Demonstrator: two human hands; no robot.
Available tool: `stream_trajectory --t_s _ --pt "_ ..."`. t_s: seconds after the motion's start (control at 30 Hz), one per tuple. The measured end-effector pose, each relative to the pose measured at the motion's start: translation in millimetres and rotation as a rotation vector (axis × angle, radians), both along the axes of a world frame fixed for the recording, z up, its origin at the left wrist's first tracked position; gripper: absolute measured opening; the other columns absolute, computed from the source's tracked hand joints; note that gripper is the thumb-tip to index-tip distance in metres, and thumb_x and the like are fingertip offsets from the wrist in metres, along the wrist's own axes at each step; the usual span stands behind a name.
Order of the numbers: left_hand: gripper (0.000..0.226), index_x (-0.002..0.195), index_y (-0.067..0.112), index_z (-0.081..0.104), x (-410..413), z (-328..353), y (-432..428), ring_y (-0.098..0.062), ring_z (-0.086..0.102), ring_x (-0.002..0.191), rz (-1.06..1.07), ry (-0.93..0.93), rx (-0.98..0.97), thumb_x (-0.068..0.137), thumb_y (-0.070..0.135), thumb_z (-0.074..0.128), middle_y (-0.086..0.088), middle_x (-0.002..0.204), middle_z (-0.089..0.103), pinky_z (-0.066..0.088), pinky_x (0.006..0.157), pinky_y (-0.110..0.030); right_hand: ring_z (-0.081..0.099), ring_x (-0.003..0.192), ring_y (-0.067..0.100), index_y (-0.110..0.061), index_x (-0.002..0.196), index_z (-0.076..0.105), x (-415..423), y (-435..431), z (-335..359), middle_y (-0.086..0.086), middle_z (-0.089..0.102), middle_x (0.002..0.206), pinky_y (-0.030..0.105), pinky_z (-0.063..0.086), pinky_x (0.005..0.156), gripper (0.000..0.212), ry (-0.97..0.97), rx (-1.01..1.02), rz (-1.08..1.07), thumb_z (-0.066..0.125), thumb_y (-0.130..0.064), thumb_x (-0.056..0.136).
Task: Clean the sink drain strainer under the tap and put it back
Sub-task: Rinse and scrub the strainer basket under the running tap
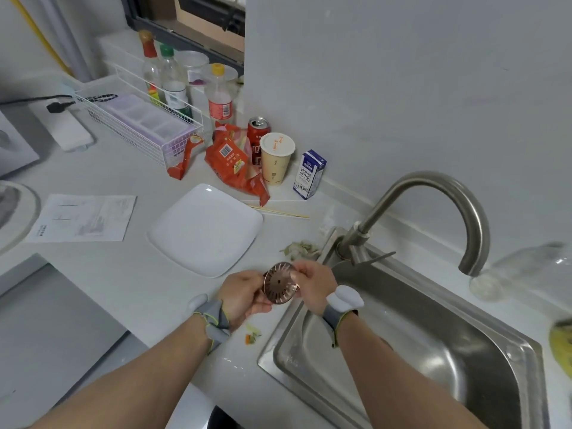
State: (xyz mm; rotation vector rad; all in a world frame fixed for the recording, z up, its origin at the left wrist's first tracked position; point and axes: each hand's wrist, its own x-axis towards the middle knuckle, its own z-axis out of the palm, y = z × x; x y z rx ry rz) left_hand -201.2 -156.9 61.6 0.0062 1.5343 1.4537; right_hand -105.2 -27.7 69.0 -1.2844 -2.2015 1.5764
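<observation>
Strainer (281,283): gripped by left hand (240,297) and right hand (312,281) beside sink (402,351), apparently unrinsed. Next, likely: carry under tap (464,218).

Left hand (244,294), right hand (312,283): close, fingers curled

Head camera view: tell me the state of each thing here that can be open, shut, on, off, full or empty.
Strainer: gripped in the air by left hand and right hand.
Tap: no water running.
Sink: no water standing.
Plate: empty.
Soda can: upright, opened.
Paper cup: upright, lid on.
Snack bag: torn open, lying flat.
</observation>
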Motion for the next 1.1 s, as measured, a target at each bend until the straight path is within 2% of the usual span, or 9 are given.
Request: stream_trajectory --t_s 0.1,0.23,0.33,0.43,0.67,0.77,0.9,1.0,1.1 --pt "0.02 0.084 -0.003 0.06 -4.5 -1.3 2.0 -0.027 0.056 0.05 -0.004 0.192 -0.15 0.092 0.0 0.041 -0.026 0.076 0.06 0.054 0.041 -0.025 0.07 0.079 0.022 -0.034 0.071 0.064 10.1 5.3 1.1 -0.007 0.071 0.08 0.044 0.06 0.073 0.024 0.018 0.01 -0.18 0.058 -0.017 0.086" --pt "0.021 0.08 0.005 0.063 -11.8 -10.8 2.7 -0.029 0.059 0.06 -0.252 0.559 -0.391 0.089 0.008 0.044 -0.02 0.075 0.064 0.052 0.055 -0.031 0.068 0.073 0.028 -0.025 0.084 0.062 36.3 18.2 -1.9 0.002 0.069 0.082 0.048 0.06 0.071 0.011 -0.08 0.002 -0.314 0.054 -0.018 0.086" --pt "0.021 0.091 0.007 0.067 -13.8 -14.3 8.2 -0.03 0.063 0.081 -0.421 0.873 -0.592 0.089 0.016 0.048 -0.014 0.091 0.069 0.047 0.07 -0.032 0.063 0.06 0.024 -0.016 0.091 0.063 51.6 23.6 -5.9 0.006 0.067 0.08 0.034 0.059 0.053 0.011 -0.078 -0.056 -0.425 0.055 -0.011 0.086" --pt "0.023 0.103 0.011 0.065 -7.7 -12.1 24.3 -0.031 0.063 0.088 -0.374 1.015 -0.696 0.088 0.024 0.052 -0.012 0.107 0.064 0.042 0.066 -0.03 0.059 0.052 0.019 -0.017 0.089 0.06 76.8 34.1 -7.8 0.003 0.065 0.075 0.022 0.051 0.038 0.014 -0.052 -0.087 -0.532 0.054 -0.005 0.086" --pt "0.033 0.118 0.019 0.051 16.9 -4.2 87.3 -0.035 0.063 0.08 -0.552 1.378 -0.299 0.087 0.032 0.049 -0.012 0.123 0.045 0.05 0.073 -0.034 0.068 0.063 0.026 -0.016 0.091 0.069 117.2 49.1 -5.6 0.002 0.07 0.075 0.047 0.061 0.066 0.017 -0.103 -0.04 -0.573 0.053 -0.016 0.085" --pt "0.053 0.132 0.024 0.03 18.5 3.4 126.1 -0.041 0.063 0.09 -0.72 1.264 -0.422 0.083 0.028 0.05 -0.017 0.134 0.029 0.049 0.08 -0.039 0.069 0.076 0.036 -0.016 0.086 0.069 141.0 58.0 -1.8 0.01 0.072 0.084 0.051 0.059 0.073 0.017 -0.136 -0.015 -0.606 0.052 -0.017 0.085" --pt "0.041 0.111 0.014 0.044 3.7 3.1 137.8 -0.045 0.059 0.098 -1.002 1.195 -0.635 0.072 0.007 0.05 -0.016 0.108 0.041 0.045 0.075 -0.041 0.07 0.075 0.031 -0.02 0.088 0.067 166.6 65.4 -0.8 0.008 0.073 0.085 0.045 0.06 0.071 0.017 -0.147 -0.008 -0.6 0.051 -0.02 0.086" --pt "0.021 0.104 0.019 0.049 18.5 3.5 135.7 -0.039 0.061 0.095 -0.864 1.328 -0.583 0.083 0.021 0.048 -0.013 0.108 0.051 0.042 0.073 -0.035 0.07 0.075 0.029 -0.023 0.086 0.065 179.4 70.0 -5.3 0.007 0.073 0.086 0.045 0.06 0.072 0.015 -0.142 -0.027 -0.608 0.05 -0.019 0.086" --pt "0.018 0.099 0.021 0.057 48.7 13.1 149.4 -0.035 0.058 0.093 -0.641 1.445 -0.333 0.087 0.033 0.051 -0.009 0.103 0.06 0.046 0.075 -0.037 0.07 0.077 0.03 -0.024 0.086 0.065 184.9 73.4 -8.0 0.006 0.073 0.086 0.048 0.059 0.074 0.014 -0.136 -0.048 -0.626 0.052 -0.019 0.084"
